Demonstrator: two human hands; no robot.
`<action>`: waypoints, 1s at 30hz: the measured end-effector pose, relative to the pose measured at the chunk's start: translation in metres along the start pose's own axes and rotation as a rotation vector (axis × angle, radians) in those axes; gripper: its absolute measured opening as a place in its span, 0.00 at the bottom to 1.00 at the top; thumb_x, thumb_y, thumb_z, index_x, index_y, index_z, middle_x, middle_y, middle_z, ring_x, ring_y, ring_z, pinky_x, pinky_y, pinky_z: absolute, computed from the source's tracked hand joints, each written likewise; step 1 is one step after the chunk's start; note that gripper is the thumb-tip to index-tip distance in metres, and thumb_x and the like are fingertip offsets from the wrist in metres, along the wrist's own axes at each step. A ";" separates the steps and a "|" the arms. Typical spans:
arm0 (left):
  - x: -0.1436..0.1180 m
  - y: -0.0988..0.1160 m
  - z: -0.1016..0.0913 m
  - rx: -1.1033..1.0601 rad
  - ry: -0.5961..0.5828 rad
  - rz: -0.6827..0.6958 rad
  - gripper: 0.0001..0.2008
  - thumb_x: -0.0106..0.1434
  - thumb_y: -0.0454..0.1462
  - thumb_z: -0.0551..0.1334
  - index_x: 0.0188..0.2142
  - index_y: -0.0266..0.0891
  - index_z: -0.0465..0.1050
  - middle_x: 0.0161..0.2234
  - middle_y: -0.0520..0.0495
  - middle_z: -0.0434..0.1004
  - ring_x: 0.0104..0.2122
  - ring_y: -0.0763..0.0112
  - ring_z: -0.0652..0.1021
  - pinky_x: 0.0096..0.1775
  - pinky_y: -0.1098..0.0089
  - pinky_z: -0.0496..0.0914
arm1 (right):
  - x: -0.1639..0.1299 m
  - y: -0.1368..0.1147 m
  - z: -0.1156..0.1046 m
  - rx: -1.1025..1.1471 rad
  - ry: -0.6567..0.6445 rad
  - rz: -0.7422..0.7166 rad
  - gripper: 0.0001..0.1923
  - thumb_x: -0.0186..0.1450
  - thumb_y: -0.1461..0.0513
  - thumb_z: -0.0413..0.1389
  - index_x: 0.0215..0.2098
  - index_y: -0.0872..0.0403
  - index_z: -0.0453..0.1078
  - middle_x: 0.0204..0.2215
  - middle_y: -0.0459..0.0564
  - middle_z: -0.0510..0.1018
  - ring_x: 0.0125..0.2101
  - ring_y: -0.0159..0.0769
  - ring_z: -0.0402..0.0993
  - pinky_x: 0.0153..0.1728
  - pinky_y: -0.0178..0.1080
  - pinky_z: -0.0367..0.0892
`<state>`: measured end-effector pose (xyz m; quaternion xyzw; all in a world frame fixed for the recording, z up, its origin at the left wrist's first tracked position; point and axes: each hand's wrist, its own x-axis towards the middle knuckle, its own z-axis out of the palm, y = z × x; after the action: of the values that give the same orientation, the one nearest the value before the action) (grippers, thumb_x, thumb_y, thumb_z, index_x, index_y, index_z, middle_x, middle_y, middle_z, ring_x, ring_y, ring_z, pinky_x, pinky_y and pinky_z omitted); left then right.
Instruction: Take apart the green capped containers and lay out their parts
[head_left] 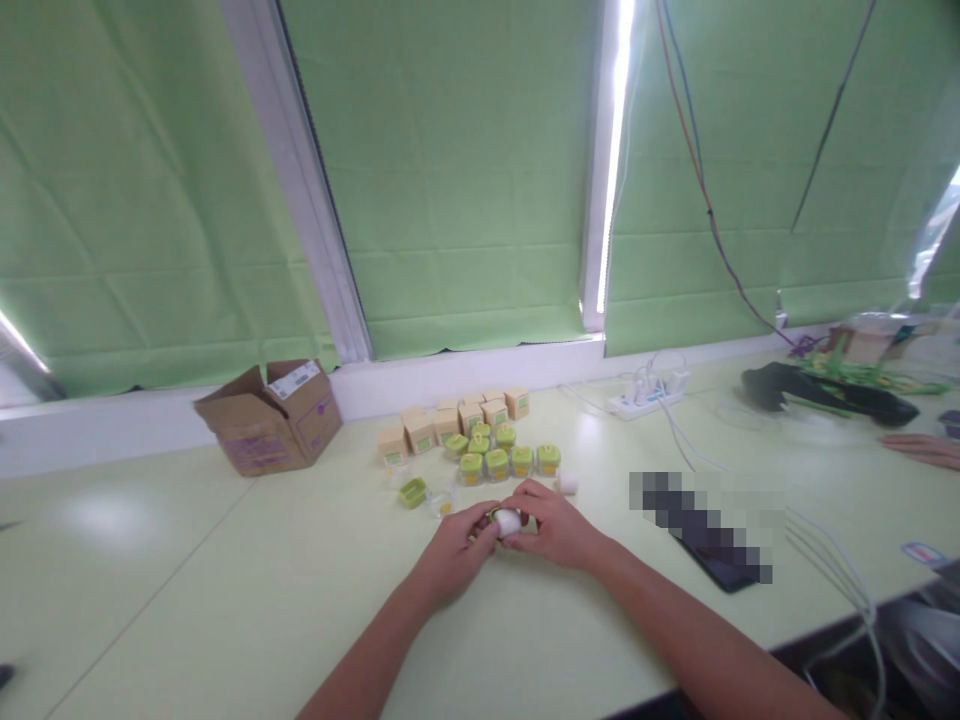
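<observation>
My left hand (452,548) and my right hand (551,523) meet over the pale green table (225,600). Together they grip a small jar with a white rounded part (508,521) between the fingertips. Just beyond the hands stand several small jars with green lids (496,463). A loose green lid (412,491) lies to the left of them, next to a clear open jar (442,503). A small white piece (568,483) sits right of the jars. Behind them is a row of small tan boxes (450,420).
An open cardboard box (271,415) lies on its side at the back left. A white power strip (649,396) with cables is at the back right. A dark phone (720,565) lies right of my right arm. Another person's hand (921,449) rests at the far right.
</observation>
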<state>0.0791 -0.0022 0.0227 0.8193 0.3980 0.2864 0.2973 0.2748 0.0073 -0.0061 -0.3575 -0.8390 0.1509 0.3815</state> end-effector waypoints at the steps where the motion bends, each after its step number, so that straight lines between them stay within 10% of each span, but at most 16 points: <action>1: 0.000 0.000 0.001 -0.010 0.001 -0.009 0.16 0.64 0.37 0.51 0.48 0.36 0.71 0.29 0.51 0.74 0.27 0.72 0.71 0.32 0.74 0.64 | 0.000 0.000 0.000 -0.021 -0.010 -0.001 0.19 0.57 0.59 0.61 0.47 0.50 0.69 0.37 0.48 0.70 0.35 0.33 0.68 0.38 0.36 0.66; 30: 0.000 0.003 0.004 0.252 0.021 -0.041 0.11 0.60 0.35 0.53 0.36 0.38 0.74 0.29 0.48 0.77 0.29 0.68 0.72 0.34 0.72 0.63 | 0.001 -0.011 0.009 -0.348 -0.211 0.000 0.21 0.63 0.60 0.52 0.54 0.52 0.60 0.41 0.50 0.69 0.37 0.36 0.70 0.37 0.36 0.65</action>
<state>0.0833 -0.0047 0.0226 0.8388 0.4507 0.2363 0.1937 0.2624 0.0001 -0.0056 -0.4002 -0.8878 0.0405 0.2238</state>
